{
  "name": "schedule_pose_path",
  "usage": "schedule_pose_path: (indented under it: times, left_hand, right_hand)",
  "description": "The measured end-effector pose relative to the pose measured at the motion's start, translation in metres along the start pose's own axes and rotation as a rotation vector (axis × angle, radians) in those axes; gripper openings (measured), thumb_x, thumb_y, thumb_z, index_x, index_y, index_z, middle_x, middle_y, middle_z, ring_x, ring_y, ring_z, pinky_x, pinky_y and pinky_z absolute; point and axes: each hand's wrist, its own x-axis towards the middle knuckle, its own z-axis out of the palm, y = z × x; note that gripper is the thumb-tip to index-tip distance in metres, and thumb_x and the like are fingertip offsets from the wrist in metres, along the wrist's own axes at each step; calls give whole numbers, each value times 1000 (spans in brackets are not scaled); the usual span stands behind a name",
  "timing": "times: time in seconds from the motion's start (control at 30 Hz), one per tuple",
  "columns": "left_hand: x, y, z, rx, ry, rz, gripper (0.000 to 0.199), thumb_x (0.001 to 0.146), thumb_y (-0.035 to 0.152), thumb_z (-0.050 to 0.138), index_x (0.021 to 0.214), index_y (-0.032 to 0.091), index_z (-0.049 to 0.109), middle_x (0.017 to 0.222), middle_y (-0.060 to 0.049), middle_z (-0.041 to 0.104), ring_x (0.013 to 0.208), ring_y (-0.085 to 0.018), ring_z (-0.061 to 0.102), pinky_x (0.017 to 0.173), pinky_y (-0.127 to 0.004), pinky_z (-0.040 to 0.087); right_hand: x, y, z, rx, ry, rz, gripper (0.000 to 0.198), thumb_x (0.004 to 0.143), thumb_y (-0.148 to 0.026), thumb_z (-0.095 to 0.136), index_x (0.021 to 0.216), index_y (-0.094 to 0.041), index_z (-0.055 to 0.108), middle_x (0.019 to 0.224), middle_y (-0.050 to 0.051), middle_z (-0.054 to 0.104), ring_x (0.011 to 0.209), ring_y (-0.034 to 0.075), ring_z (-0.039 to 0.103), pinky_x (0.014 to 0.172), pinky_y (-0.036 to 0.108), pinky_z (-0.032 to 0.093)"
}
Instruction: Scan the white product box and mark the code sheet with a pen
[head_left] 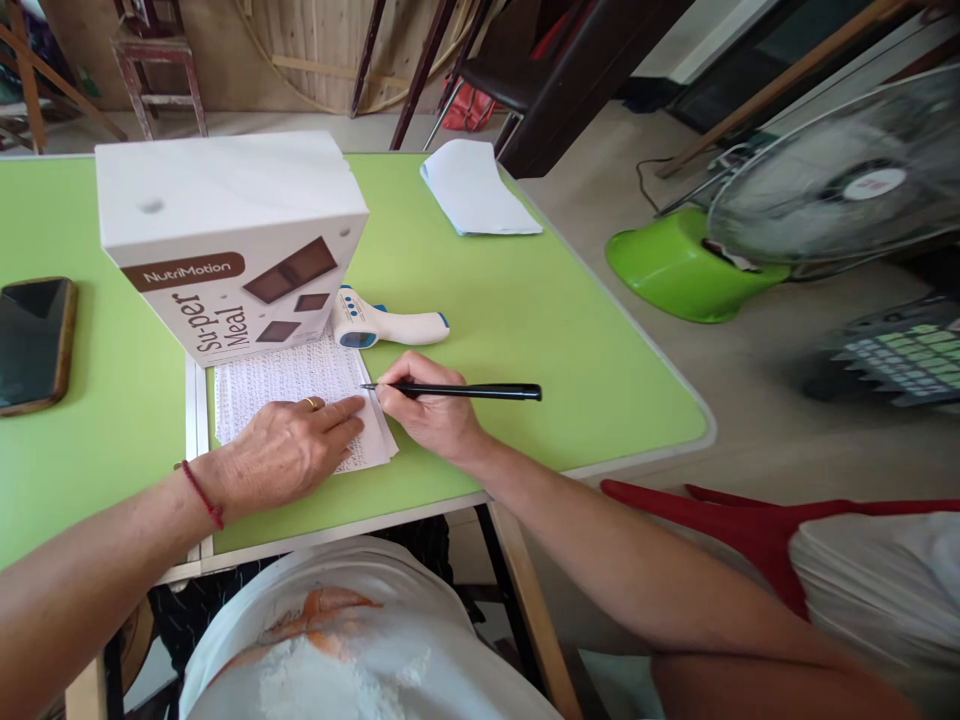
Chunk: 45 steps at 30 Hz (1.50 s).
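My right hand (429, 408) grips a black pen (480, 391), its tip at the right edge of a handwritten sheet (289, 385). Flat across the lower part of that sheet rests my left hand (296, 450), fingers stretched out toward the pen; it wears a ring and a red wrist cord. More paper lies under the top sheet, its edges showing at the lower right. Just behind the paper stands a white and brown box (225, 240) marked NutriMotion. A white and blue infrared thermometer (394, 325) lies beside the box, beyond my right hand.
On the green table (540, 330), a phone (34, 345) lies at the far left and a stack of white paper (480, 190) at the back right. A fan (832, 190) and a green plastic stool (675, 270) stand on the floor to the right.
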Motion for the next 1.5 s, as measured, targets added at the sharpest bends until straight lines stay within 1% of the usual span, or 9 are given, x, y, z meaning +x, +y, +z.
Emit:
schedule_pose_path:
  times: [0.1, 0.3, 0.5, 0.73, 1.17, 1.5]
  left_hand:
    - [0, 0, 0, -9, -4, 0, 25, 97, 15, 42, 104, 14, 66, 129, -7, 63, 71, -18, 66, 57, -32, 56]
    - [0, 0, 0, -4, -14, 1, 26, 98, 16, 40, 104, 14, 65, 130, -8, 62, 72, -17, 67, 60, -31, 56]
    - [-1, -1, -1, -16, -17, 4, 27, 98, 17, 40, 105, 14, 66, 130, -7, 63, 71, -18, 66, 58, -32, 56]
    - [1, 0, -1, -21, -18, 3, 29, 98, 16, 37, 104, 14, 65, 128, -9, 64, 70, -18, 66, 57, -33, 55]
    - [0, -1, -1, -17, -16, -2, 26, 98, 16, 40, 105, 14, 65, 129, -7, 63, 70, -18, 66, 58, -32, 55]
    - [0, -1, 0, -20, -9, -2, 25, 97, 16, 42, 105, 14, 66, 130, -6, 63, 71, -18, 66, 58, -33, 56]
  right_hand:
    - [0, 0, 0, 11, 4, -15, 11, 72, -18, 53, 63, -22, 49, 53, -6, 51, 47, 9, 41, 46, 23, 33]
    - [-1, 0, -1, -8, -3, 18, 12, 72, -20, 54, 62, -23, 49, 51, -6, 50, 47, 10, 41, 46, 23, 34]
    - [0, 1, -1, 15, 58, 24, 11, 72, -20, 54, 62, -22, 51, 51, -6, 52, 47, 9, 42, 45, 23, 34]
    - [0, 1, -1, 12, 26, 45, 10, 71, -19, 54, 62, -22, 50, 51, -6, 50, 47, 9, 40, 45, 23, 33]
    - [0, 2, 0, 19, 60, 15, 11, 71, -19, 54, 62, -22, 49, 51, -6, 50, 46, 10, 40, 45, 23, 32]
    - [0, 1, -2, -4, 15, -7, 12, 72, -17, 53, 61, -22, 49, 51, -6, 50, 45, 8, 39, 44, 22, 32]
